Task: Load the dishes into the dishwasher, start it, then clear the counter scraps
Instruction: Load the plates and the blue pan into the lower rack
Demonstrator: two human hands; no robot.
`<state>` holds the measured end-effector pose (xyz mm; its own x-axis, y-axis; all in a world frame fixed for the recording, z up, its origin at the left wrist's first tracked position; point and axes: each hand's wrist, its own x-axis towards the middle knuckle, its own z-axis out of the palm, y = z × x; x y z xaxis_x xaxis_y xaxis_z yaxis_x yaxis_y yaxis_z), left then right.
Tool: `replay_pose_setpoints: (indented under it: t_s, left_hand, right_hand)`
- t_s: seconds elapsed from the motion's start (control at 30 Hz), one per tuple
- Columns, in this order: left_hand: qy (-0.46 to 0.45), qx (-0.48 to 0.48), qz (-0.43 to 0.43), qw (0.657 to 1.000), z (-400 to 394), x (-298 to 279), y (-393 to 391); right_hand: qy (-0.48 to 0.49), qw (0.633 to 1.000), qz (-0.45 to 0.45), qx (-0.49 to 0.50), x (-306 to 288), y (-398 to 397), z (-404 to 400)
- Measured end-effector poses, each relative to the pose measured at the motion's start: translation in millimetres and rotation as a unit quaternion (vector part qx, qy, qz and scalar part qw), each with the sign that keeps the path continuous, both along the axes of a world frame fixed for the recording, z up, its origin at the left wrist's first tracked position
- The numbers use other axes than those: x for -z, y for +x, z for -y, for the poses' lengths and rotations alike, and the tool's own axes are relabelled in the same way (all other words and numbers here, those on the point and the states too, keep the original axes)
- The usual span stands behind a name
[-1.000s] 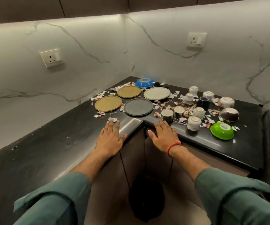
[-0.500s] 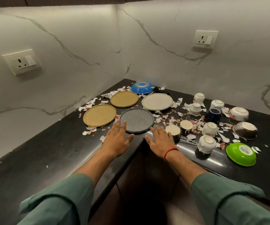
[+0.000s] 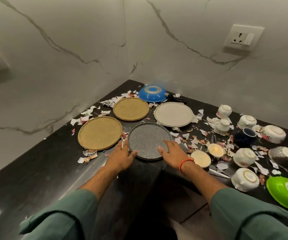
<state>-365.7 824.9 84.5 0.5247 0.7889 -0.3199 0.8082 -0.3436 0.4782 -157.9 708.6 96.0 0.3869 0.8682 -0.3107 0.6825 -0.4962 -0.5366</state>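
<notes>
On the black corner tabletop (image 3: pixel 35 170) we find both hands at the grey speckled plate (image 3: pixel 149 140), which lies flat near the front edge. Our left hand (image 3: pixel 120 156) rests at its left rim, fingers extended, thumb touching the near edge; our right hand (image 3: pixel 173 154) lies at its right rim, fingers straight, thumb on the plate's surface. Neither hand has closed round the plate, and it sits on the tabletop.

Left of it lies a large tan plate (image 3: pixel 100 132); behind, a smaller tan plate (image 3: pixel 131 109) and a white plate (image 3: pixel 174 114). A blue pan (image 3: pixel 152 93) sits upside down in the far corner.

To the right we note several inverted white cups (image 3: pixel 244 156), a dark blue cup (image 3: pixel 245 136), two steel cups (image 3: pixel 200 158), a dark patterned bowl (image 3: pixel 284 156) and a green bowl (image 3: pixel 286 192), upside down at the right edge. Torn paper scraps (image 3: pixel 87 155) are scattered among the dishes. Green sleeves (image 3: pixel 61 215) cover both forearms.
</notes>
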Motion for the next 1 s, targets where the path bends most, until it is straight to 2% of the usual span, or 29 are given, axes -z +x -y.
replay_pose_setpoints:
  t_s: [0.3, 0.5, 0.73, 1.0]
  left_hand:
    - [-0.042, -0.067, 0.083, 0.993, -36, 9, 24]
    - [-0.068, -0.118, 0.096, 0.986, -51, 22, 31]
    - [-0.097, -0.208, 0.14, 0.963, -66, 23, 38]
    - [-0.1, -0.239, 0.152, 0.954, -68, 24, 36]
  right_hand:
    - [-0.007, 0.995, -0.067, 0.067, 12, 47, -64]
    - [-0.015, 0.987, -0.116, 0.109, 25, 68, -84]
    - [0.028, 0.968, -0.173, 0.18, 32, 84, -98]
    - [0.091, 0.939, -0.214, 0.255, 31, 89, -105]
